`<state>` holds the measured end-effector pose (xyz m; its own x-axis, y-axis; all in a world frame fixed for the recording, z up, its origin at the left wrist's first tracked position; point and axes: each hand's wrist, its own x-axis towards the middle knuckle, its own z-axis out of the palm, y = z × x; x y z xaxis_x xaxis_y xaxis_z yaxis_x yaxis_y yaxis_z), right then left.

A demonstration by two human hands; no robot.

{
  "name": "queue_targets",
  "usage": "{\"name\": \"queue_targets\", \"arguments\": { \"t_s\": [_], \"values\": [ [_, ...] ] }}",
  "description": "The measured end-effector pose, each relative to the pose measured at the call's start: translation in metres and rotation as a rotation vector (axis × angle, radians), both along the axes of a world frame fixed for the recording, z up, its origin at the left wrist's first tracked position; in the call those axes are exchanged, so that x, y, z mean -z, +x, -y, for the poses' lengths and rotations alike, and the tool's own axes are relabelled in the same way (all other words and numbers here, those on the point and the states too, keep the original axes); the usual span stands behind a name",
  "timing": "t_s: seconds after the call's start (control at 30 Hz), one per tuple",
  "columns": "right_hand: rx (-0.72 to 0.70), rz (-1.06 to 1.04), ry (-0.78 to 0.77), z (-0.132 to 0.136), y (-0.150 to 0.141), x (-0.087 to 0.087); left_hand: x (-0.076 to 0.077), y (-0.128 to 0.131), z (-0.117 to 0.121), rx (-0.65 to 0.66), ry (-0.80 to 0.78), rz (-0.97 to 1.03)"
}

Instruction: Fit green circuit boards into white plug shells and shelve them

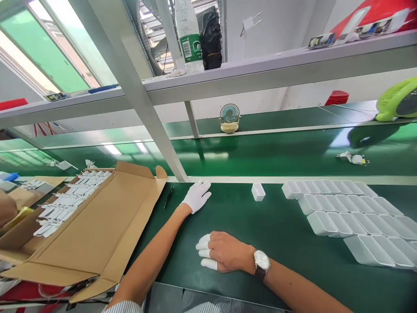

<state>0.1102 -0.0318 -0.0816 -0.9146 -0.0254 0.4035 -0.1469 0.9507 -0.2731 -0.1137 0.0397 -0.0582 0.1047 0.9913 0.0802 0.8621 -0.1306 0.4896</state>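
Note:
My left hand (197, 197), in a white glove, lies flat on the green bench top (234, 217) with its fingers apart, holding nothing. Just left of it are dark tweezers (168, 197). Nearer to me, my right hand (224, 252) rests palm down on the bench, fingers stretched to the left and nothing visible in them. White finger cots cover several of its fingertips, and a watch (261, 263) is on that wrist. A single small white plastic case (258, 191) stands right of my left hand. Rows of similar white cases (353, 218) fill the right side.
An open cardboard box (94, 221) at left holds many white plug parts (71, 200). Behind a metal post (156, 126) runs a green belt (270, 150) with a plug piece (352, 158) on it. A small fan (230, 117) stands beyond. Overhead, a shelf carries a bottle (189, 41).

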Motion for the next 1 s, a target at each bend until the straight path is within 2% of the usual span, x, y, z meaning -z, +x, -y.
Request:
{"name": "queue_targets", "arguments": {
  "t_s": [0.07, 0.1, 0.17, 0.23, 0.33, 0.37, 0.43, 0.47, 0.5, 0.53, 0.6, 0.63, 0.67, 0.7, 0.83, 1.0],
  "values": [
    [0.034, 0.014, -0.011, -0.008, 0.002, -0.004, -0.001, -0.006, -0.016, -0.017, -0.011, 0.079],
    [0.109, 0.015, -0.01, -0.015, 0.003, -0.004, -0.003, -0.007, -0.021, -0.023, -0.019, 0.123],
    [0.349, 0.005, 0.008, -0.034, 0.008, -0.001, -0.009, -0.004, -0.024, -0.045, -0.035, 0.222],
    [0.593, -0.023, 0.034, -0.055, 0.015, 0.006, -0.022, 0.002, -0.014, -0.062, -0.058, 0.322],
    [0.746, -0.08, 0.046, -0.081, 0.023, 0.019, -0.049, 0.009, 0.019, 0.021, -0.188, 0.455],
    [0.754, -0.095, 0.044, -0.086, 0.024, 0.022, -0.057, 0.01, 0.031, 0.113, -0.317, 0.51],
    [0.726, -0.106, 0.044, -0.088, 0.024, 0.026, -0.066, 0.007, 0.05, 0.384, -0.825, 0.647],
    [0.698, -0.108, 0.047, -0.088, 0.023, 0.027, -0.067, 0.004, 0.055, 0.448, -0.98, 0.66],
    [0.668, -0.11, 0.049, -0.086, 0.022, 0.027, -0.064, 0.001, 0.056, 0.42, -1.0, 0.666],
    [0.64, -0.113, 0.049, -0.084, 0.021, 0.026, -0.059, -0.003, 0.052, 0.308, -0.883, 0.661],
    [0.6, -0.127, 0.037, -0.08, 0.021, 0.021, -0.044, -0.008, 0.037, -0.059, -0.38, 0.667],
    [0.578, -0.135, 0.028, -0.078, 0.021, 0.018, -0.036, -0.01, 0.027, -0.168, -0.23, 0.672],
    [0.553, -0.143, 0.021, -0.077, 0.021, 0.015, -0.03, -0.01, 0.017, -0.224, -0.152, 0.681],
    [0.523, -0.152, 0.014, -0.076, 0.021, 0.013, -0.024, -0.009, 0.008, -0.239, -0.13, 0.695],
    [0.39, -0.168, 0.016, -0.074, 0.019, 0.01, -0.013, 0.007, -0.016, -0.147, -0.204, 0.718],
    [0.38, -0.094, 0.03, -0.074, 0.016, 0.014, -0.003, 0.047, -0.044, -0.085, -0.193, 0.733]
  ]
}}
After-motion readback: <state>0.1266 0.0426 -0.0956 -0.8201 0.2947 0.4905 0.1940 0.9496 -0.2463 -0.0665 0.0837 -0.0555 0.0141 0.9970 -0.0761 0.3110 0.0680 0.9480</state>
